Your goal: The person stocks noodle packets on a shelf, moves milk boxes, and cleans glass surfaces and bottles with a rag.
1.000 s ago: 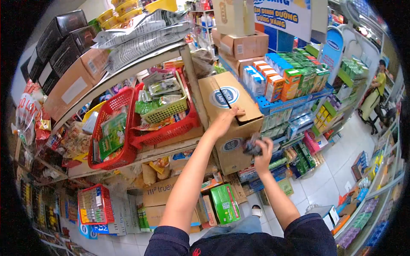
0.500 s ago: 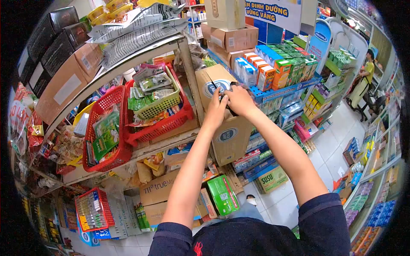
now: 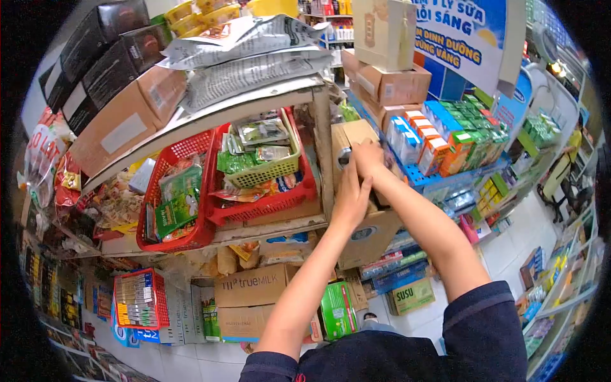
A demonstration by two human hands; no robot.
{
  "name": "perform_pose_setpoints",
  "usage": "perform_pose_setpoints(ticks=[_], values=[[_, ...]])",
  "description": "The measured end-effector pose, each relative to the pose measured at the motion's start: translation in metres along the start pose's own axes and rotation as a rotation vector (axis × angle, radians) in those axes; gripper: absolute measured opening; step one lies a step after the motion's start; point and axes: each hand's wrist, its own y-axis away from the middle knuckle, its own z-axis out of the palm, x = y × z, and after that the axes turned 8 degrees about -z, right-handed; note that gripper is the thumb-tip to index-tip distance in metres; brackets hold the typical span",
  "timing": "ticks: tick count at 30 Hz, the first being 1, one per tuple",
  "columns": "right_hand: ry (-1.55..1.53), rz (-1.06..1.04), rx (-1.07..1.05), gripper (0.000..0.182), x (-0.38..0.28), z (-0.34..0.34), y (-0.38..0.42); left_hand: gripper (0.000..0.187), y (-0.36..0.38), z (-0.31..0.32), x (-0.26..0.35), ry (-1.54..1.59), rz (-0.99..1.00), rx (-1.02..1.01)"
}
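Hands both up at cardboard box (image 3: 369,235) on shelf edge: left hand (image 3: 353,197) flat on box front, fingers spread; right hand (image 3: 368,158) w/ fingers curled over top flap (image 3: 354,135), close above left. Red basket (image 3: 267,191) of packets just left of box; blue milk cartons (image 3: 407,137) to right.
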Motion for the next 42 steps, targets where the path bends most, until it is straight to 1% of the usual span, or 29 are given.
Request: perform_pose_setpoints(ticks=[2, 4, 5, 6, 7, 8, 9, 10, 11, 12, 13, 14, 15, 16, 18, 19, 20, 22, 23, 24, 27, 29, 30, 32, 34, 36, 37, 40, 42], values=[[-0.093, -0.076, -0.374, 0.026, 0.007, -0.033, 0.006, 0.064, -0.001, 0.005, -0.006, -0.024, 0.003, 0.103], [-0.161, -0.175, -0.596, 0.032, 0.017, -0.071, 0.006, 0.066, -0.003, 0.007, -0.009, -0.037, 0.009, 0.111], [-0.225, -0.264, -0.563, 0.040, 0.022, -0.085, 0.002, 0.068, -0.003, 0.007, -0.010, -0.001, 0.002, 0.096], [-0.291, -0.275, -0.618, 0.043, 0.029, -0.101, -0.002, 0.069, -0.002, 0.006, -0.012, 0.034, -0.009, 0.075], [-0.376, -0.297, -0.547, 0.045, 0.041, -0.110, -0.005, 0.071, -0.003, 0.007, -0.017, 0.021, 0.053, 0.119], [-0.404, -0.223, -0.517, 0.045, 0.045, -0.126, -0.006, 0.071, -0.002, 0.006, -0.015, 0.093, 0.001, 0.083], [-0.435, -0.267, -0.475, 0.042, 0.053, -0.135, -0.011, 0.070, -0.001, 0.003, -0.011, 0.072, -0.030, 0.075], [-0.338, -0.255, -0.458, 0.039, 0.054, -0.154, -0.012, 0.069, 0.000, 0.002, -0.008, 0.051, -0.057, 0.069], [-0.468, -0.239, -0.423, 0.038, 0.056, -0.171, -0.011, 0.062, -0.002, 0.006, -0.009, 0.061, -0.064, 0.087], [-0.515, -0.316, -0.396, 0.036, 0.065, -0.168, -0.022, 0.062, -0.004, 0.006, -0.010, 0.064, -0.065, 0.076], [-0.730, -0.268, -0.250, 0.034, 0.065, -0.175, -0.018, 0.058, -0.004, 0.003, -0.010, -0.079, -0.024, -0.048], [-1.025, -0.152, -0.230, 0.033, 0.062, -0.179, -0.016, 0.053, -0.003, 0.002, -0.009, -0.222, 0.021, -0.169], [-1.048, -0.178, -0.068, 0.032, 0.059, -0.180, -0.015, 0.047, -0.001, 0.005, -0.011, -0.191, 0.117, -0.064], [-1.068, -0.205, 0.092, 0.032, 0.056, -0.178, -0.014, 0.047, -0.001, 0.008, -0.016, -0.188, 0.118, -0.067], [-0.936, -0.190, 0.401, 0.033, 0.049, -0.153, -0.002, 0.044, -0.003, 0.006, -0.023, -0.218, 0.167, -0.138], [-0.975, -0.236, 0.425, 0.035, 0.052, -0.120, -0.003, 0.042, 0.000, -0.001, -0.008, -0.138, 0.051, -0.230], [-0.944, -0.335, 0.483, 0.035, 0.053, -0.089, 0.005, 0.042, -0.002, -0.001, -0.012, -0.133, 0.052, -0.231], [-0.750, -0.266, 0.225, 0.034, 0.051, -0.049, 0.045, 0.042, -0.006, 0.004, -0.022, -0.100, 0.019, -0.279], [-0.694, -0.301, 0.005, 0.038, 0.060, -0.016, 0.050, 0.040, -0.001, 0.005, -0.019, -0.158, 0.060, -0.164], [-0.508, -0.284, 0.004, 0.043, 0.050, -0.036, 0.070, 0.040, -0.001, 0.003, -0.014, -0.154, 0.065, -0.165], [-0.339, -0.313, 0.027, 0.046, 0.051, -0.053, 0.083, 0.035, -0.001, -0.002, -0.008, -0.287, -0.042, -0.293], [-0.316, -0.428, -0.117, 0.047, 0.057, -0.067, 0.086, 0.033, 0.000, -0.001, -0.011, -0.360, -0.069, -0.286], [-0.316, -0.426, -0.120, 0.047, 0.057, -0.072, 0.086, 0.033, 0.001, -0.001, -0.013, -0.359, -0.070, -0.289], [-0.244, -0.439, -0.295, 0.050, 0.057, -0.083, 0.083, 0.033, 0.000, 0.000, -0.012, -0.333, -0.079, -0.281], [-0.222, -0.476, -0.237, 0.047, 0.055, -0.071, 0.082, 0.035, 0.002, -0.001, -0.009, -0.330, -0.101, -0.296], [-0.087, -0.463, -0.165, 0.033, 0.051, -0.060, 0.070, 0.037, 0.003, -0.001, -0.009, -0.330, -0.117, -0.299], [-0.121, -0.485, -0.039, 0.020, 0.050, -0.057, 0.067, 0.039, 0.004, 0.000, -0.011, -0.312, -0.070, -0.254], [-0.095, -0.378, -0.009, 0.022, 0.042, -0.039, 0.046, 0.042, 0.005, 0.002, -0.009, -0.331, -0.030, -0.159], [-0.068, -0.371, 0.002, 0.022, 0.038, -0.033, 0.030, 0.046, 0.004, -0.003, -0.001, -0.319, -0.096, -0.254]])
